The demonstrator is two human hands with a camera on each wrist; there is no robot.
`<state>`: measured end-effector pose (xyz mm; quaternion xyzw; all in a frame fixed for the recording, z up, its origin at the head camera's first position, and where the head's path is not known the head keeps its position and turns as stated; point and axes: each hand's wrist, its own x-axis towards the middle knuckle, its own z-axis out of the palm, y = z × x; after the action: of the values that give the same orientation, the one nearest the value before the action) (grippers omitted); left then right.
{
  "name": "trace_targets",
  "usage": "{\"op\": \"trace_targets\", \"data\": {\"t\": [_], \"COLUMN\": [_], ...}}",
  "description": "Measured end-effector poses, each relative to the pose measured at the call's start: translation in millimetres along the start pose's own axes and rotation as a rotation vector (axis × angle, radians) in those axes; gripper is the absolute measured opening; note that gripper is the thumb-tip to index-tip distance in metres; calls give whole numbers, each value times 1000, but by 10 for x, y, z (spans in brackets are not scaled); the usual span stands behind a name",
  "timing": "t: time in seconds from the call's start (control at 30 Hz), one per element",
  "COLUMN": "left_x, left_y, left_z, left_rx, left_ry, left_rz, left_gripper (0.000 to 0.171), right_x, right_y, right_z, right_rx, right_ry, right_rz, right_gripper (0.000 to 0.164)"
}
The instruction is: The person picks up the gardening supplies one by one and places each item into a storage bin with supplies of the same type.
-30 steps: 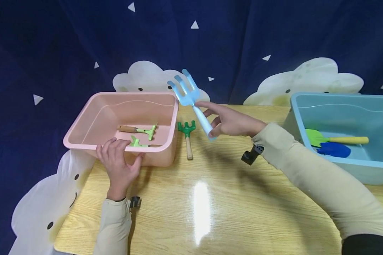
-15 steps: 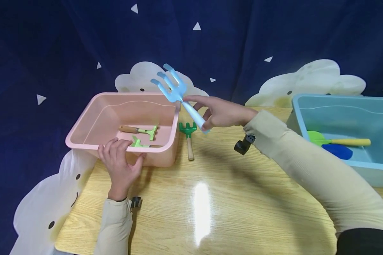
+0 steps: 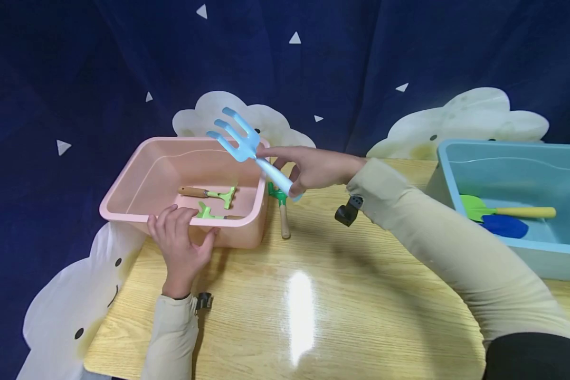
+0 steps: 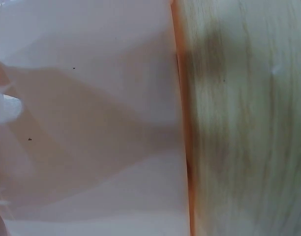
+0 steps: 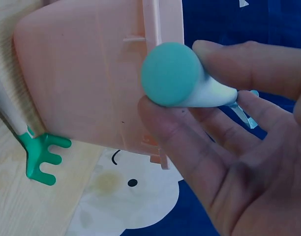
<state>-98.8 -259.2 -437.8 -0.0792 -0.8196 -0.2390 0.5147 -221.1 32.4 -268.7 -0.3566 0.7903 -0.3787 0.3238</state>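
Note:
My right hand (image 3: 313,166) pinches the handle of a light blue hand fork (image 3: 245,148) between thumb and fingers. Its three tines point up and left, over the right back part of a pink plastic tub (image 3: 228,235). The right wrist view looks onto the teal end of the handle (image 5: 170,73), held beside the tub's outer wall (image 5: 81,78). My left hand (image 3: 180,248) grips the tub's front rim, fingers over the edge and thumb outside. Inside the tub lie two light green tools with wooden handles, one a small rake (image 3: 225,196), the other (image 3: 205,211) partly behind the rim.
A small green rake (image 3: 284,219) with a wooden handle lies on the wooden table (image 3: 361,316), right of the pink tub. At the far right a blue tub (image 3: 448,182) holds a yellow-handled green shovel (image 3: 522,211) and a dark blue blade (image 3: 505,227). A dark blue curtain hangs behind.
My right hand has carried the light blue fork leftward, so its tines now overlap the pink tub's back rim. My left hand has stayed on the front rim.

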Motion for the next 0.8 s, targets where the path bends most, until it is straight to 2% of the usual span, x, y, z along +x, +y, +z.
{"op": "trace_targets", "data": {"t": [0.47,0.7,0.8], "left_x": [-7,5,5], "left_y": [4,2,3], "left_z": [8,2,15], "left_rx": [-4,-9,-11], "left_ry": [-4,-2,8], "left_rz": [-1,-9,-7], "left_gripper": [48,48,48], "right_x": [172,358,458], "right_y": [-28,-121,-160], "right_z": [21,32,44], "right_rx": [-5,-16,8], "right_ry": [-62,-75,-77], "right_rz": [-19,-132,-143], "right_gripper": [97,97,98]}}
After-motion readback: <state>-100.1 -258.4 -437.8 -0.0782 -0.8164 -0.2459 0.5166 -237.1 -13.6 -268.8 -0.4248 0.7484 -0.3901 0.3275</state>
